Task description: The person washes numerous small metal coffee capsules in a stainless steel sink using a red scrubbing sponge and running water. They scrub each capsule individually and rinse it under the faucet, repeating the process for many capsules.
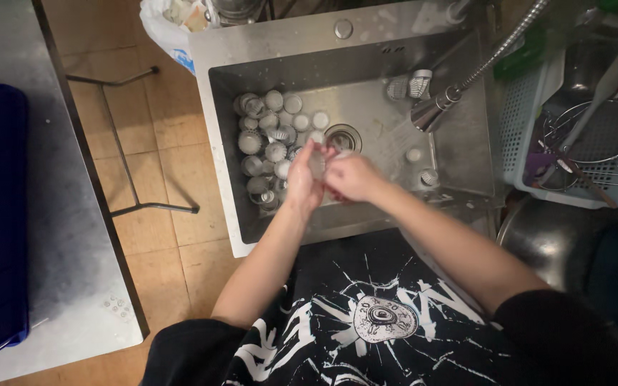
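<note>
- The left hand (303, 179) and right hand (350, 176) met over the middle of the steel sink (466, 143), fingers curled round one small pale mould (318, 164) pinched between them; it was mostly hidden, so its exact shape could not be told
- The mould sat just in front of the round drain (342, 136), and if wet fingers slipped it would likely have dropped into the basin right beside that opening
- The pull-out spray head (432, 113) hung on its flexible hose to the right of the hands, angled down; whether water ran could not be told, yet a stream striking the mould could have splashed the person's black printed shirt (366, 314)
- The sink held a heap of small fluted metal moulds (270, 139) piled against its left side, close enough to the left wrist that a careless sweep could have scattered them
- Three or four stray moulds (410, 87) lay apart along the back and right of the basin
- A pale plastic draining basket (531, 121) stood just right of the sink, holding a wire strainer (599, 136) and long-handled utensils; one jutting handle could have snagged a sleeve
- A white plastic bag (169, 32) sat beyond the sink's back left corner, contents unclear
</note>
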